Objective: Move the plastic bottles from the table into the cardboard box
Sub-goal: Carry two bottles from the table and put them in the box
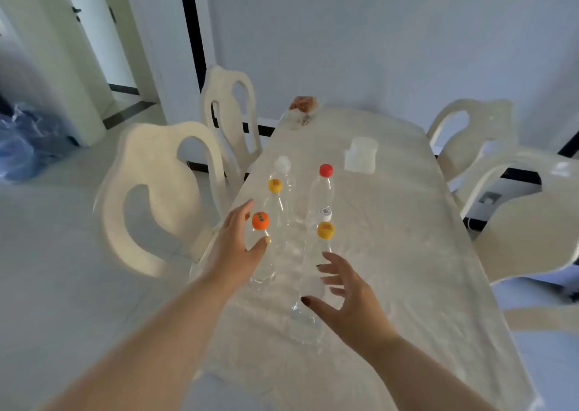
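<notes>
- six clear plastic bottles stand upright in a loose cluster on the table (407, 254), all capped, in two rough rows running away from the viewer.
- the orange-capped bottle (261, 248) is nearest on the left row; behind it stands a yellow-capped bottle (275, 201), and behind that a white-capped bottle (283, 168), faint against the cloth.
- on the right row, the near yellow-capped bottle (316, 269) stands in front of a small bottle with a white printed cap (324, 215), and the red-capped bottle (324, 188) stands farthest back.
- the left hand (238, 248) reaches in from the lower left, forearm stretched over the table's edge, palm turned inward; it is spread wide around the orange-capped bottle, fingers behind the cap, thumb in front of the body. whether skin touches plastic, i cannot tell.
- the right hand (347, 298) comes in from the lower right, palm facing left, fingers fanned wide and thumb low, just beside the near yellow-capped bottle and holding nothing.
- a pale, blurred white container (360, 157) sits well behind the bottles, and a brownish object (303, 105) lies at the far end.
- cream chairs (153, 191) flank the table on both sides; a blue bag (22, 141) lies on the floor at far left.
</notes>
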`<state>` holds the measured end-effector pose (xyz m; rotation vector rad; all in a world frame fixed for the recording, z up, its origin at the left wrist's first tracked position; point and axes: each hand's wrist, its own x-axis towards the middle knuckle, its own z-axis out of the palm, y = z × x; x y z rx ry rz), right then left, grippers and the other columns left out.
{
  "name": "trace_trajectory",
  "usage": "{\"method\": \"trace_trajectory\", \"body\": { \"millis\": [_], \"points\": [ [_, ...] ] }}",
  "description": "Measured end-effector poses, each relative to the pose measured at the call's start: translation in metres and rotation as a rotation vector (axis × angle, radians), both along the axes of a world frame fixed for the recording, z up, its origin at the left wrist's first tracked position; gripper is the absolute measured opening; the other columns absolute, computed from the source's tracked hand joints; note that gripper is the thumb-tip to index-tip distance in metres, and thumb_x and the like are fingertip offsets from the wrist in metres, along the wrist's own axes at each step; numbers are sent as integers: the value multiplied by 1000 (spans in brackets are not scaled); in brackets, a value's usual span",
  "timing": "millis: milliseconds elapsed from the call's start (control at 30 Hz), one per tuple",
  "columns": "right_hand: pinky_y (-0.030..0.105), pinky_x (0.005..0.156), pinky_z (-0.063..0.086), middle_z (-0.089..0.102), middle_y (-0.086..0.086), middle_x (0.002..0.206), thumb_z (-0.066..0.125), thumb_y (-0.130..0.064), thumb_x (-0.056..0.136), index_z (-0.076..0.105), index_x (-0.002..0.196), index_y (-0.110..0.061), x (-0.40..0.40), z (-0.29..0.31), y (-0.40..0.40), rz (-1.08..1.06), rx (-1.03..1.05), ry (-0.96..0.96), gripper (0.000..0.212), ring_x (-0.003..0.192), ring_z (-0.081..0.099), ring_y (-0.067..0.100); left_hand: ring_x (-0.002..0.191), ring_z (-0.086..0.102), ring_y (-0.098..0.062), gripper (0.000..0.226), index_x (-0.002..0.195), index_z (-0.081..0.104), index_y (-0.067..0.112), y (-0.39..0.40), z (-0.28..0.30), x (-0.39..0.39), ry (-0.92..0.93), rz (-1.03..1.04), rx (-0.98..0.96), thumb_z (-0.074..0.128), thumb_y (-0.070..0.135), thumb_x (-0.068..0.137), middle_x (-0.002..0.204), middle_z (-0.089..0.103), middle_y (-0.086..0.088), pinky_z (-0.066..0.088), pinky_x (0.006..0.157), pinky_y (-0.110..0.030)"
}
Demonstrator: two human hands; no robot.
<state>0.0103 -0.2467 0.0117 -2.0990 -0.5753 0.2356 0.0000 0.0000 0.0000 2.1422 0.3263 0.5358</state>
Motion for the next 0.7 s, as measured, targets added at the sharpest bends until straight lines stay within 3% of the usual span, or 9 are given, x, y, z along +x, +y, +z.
{"method": "trace_trajectory", "body": {
  "millis": [133, 200, 267, 367, 567, 700],
  "points": [
    [23, 95, 51, 66, -21, 108, 80, -53, 63, 51, 129, -38, -1, -12, 7, -51, -64, 52, 74, 103, 64, 3, 122, 56, -13, 61, 136, 48, 32, 3, -1, 13, 68, -7, -55, 74, 20, 82, 130, 60, 8, 44, 107, -40],
    [17, 91, 50, 66, -24, 104, 83, -47, 63, 55, 118, -43, -3, -17, 10, -76, -86, 80, 62, 100, 65, 2, 112, 59, -13, 50, 125, 55, 32, 2, -2, 16, 86, 8, -58, 75, 20, 81, 120, 64, 9, 46, 96, -32],
    [6, 82, 46, 68, -26, 97, 86, -39, 66, 56, 102, -48, -6, -18, 11, -102, -91, 87, 48, 94, 64, -5, 102, 58, -11, 39, 112, 57, 35, 1, 0, 17, 89, 23, -70, 77, 21, 80, 110, 65, 11, 41, 85, -26],
    [1, 75, 43, 68, -31, 90, 86, -34, 68, 57, 89, -51, -8, -22, 14, -157, -59, 105, 40, 92, 59, -16, 85, 54, -4, 29, 99, 58, 33, 1, -1, 20, 127, 57, -102, 78, 25, 80, 100, 63, 14, 38, 78, -25],
    [1, 76, 42, 62, -38, 98, 85, -28, 71, 58, 85, -50, -13, -23, 15, -183, 8, 133, 38, 92, 60, -14, 90, 65, -15, 18, 91, 70, 33, 5, -3, 23, 75, 57, -157, 80, 29, 78, 97, 74, 10, 49, 78, -28],
    [3, 76, 43, 66, -34, 97, 85, -28, 71, 61, 86, -48, -19, -17, 6, -222, 31, 132, 34, 93, 63, -10, 97, 67, -5, 21, 91, 71, 34, 4, -4, 10, 45, -36, -113, 83, 30, 75, 95, 75, 14, 53, 89, -36]
  ]
}}
